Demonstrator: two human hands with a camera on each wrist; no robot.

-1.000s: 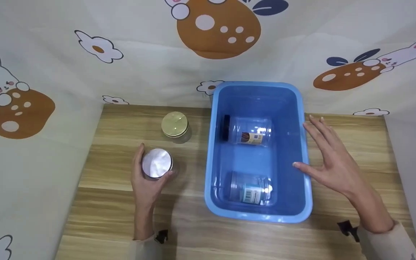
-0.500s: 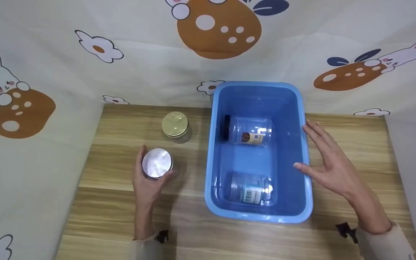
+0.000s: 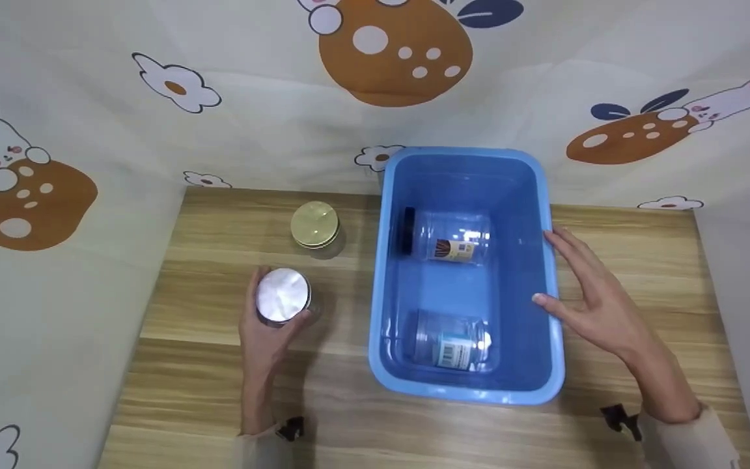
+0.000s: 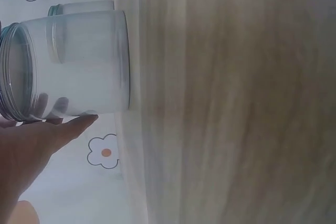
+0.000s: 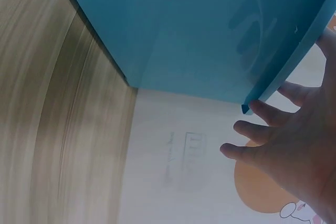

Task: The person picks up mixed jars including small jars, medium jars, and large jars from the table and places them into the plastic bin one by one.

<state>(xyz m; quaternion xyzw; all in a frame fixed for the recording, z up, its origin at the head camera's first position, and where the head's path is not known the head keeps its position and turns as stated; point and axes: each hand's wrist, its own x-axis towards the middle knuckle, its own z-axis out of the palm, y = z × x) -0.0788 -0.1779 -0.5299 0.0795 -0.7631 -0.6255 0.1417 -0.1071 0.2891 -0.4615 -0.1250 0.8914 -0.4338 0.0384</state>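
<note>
On the left of the table, my left hand (image 3: pixel 267 339) holds a clear jar with a silver lid (image 3: pixel 282 295), fingers on its far left side and thumb at the near right. In the left wrist view the jar's transparent wall (image 4: pixel 84 66) shows some fingertips through it. Behind it stands a jar with a gold lid (image 3: pixel 315 225). My right hand (image 3: pixel 599 303) is spread along the right rim of a blue plastic bin (image 3: pixel 378 286), with the thumb tip over the rim. The right wrist view shows extended fingers (image 5: pixel 268 114) at that rim from outside.
Inside the bin lie two clear jars on their sides: one with a black lid (image 3: pixel 409 231) and a brown label, the other with a pale blue label (image 3: pixel 454 352). A printed fabric backdrop (image 3: pixel 271 130) surrounds the wooden table (image 3: pixel 206 391) at the back and sides.
My right hand's fingertips have come slightly nearer along the bin's rim. The left hand's fingers have shifted a little on the silver-lidded jar, which stays in nearly the same place.
</note>
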